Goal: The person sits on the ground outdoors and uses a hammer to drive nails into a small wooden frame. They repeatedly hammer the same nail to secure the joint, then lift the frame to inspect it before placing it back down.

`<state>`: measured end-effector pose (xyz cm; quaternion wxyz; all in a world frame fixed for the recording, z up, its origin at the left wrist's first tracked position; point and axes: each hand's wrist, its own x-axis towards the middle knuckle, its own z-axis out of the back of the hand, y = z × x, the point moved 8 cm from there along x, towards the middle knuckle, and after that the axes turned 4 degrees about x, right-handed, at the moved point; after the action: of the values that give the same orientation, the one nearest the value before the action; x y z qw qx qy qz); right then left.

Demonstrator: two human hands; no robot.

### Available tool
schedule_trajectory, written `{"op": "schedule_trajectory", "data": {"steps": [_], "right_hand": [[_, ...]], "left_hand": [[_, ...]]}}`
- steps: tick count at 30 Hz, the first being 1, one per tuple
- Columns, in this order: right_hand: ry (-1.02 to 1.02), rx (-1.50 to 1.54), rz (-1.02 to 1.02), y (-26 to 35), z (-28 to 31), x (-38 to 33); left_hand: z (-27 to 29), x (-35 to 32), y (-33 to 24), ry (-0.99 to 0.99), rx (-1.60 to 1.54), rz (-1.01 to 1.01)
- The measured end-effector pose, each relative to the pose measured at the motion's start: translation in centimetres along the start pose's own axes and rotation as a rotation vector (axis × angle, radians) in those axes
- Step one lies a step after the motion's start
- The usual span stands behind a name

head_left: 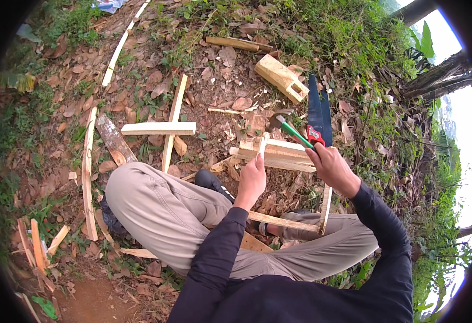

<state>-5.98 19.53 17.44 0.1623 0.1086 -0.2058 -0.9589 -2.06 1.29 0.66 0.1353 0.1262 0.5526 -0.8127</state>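
A slim pale wooden stick [262, 144] is pinched between fingers of the left hand [252, 180] beside squared pale wooden bars [284, 154]; the right hand [334, 168] wraps its fingers round a green-handled metal hammer [295, 132]. Bars look already cut; any joining is unclear. Beyond: a red-handled, dark-blue-bladed saw [315, 110].

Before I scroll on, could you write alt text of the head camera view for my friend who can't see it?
A person's right hand grips a green-handled hammer while the left hand holds a thin piece of wood. Cut wood strips lie around the bent legs on leafy ground, with a red-handled saw and a wooden block beyond the hands.
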Motion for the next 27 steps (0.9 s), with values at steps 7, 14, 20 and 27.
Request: {"op": "schedule_trajectory", "data": {"steps": [7, 14, 20, 27], "right_hand": [[0.033, 0.046, -0.076, -2.8, -3.3, -2.1], [0.037, 0.001, 0.002, -3.1, -4.5, -2.9], [0.02, -0.032, 0.035, -4.0, -6.2, -3.2], [0.072, -0.014, -0.016, -2.9, -4.3, -2.6]], "left_hand": [[0.9, -0.1, -0.5, -0.021, 0.053, 0.034], [0.7, 0.3, -0.6, -0.038, 0.127, 0.018], [0.7, 0.9, -0.4, -0.027, 0.132, 0.0], [0.1, 1.4, 0.7, -0.03, 0.141, -0.036]]}}
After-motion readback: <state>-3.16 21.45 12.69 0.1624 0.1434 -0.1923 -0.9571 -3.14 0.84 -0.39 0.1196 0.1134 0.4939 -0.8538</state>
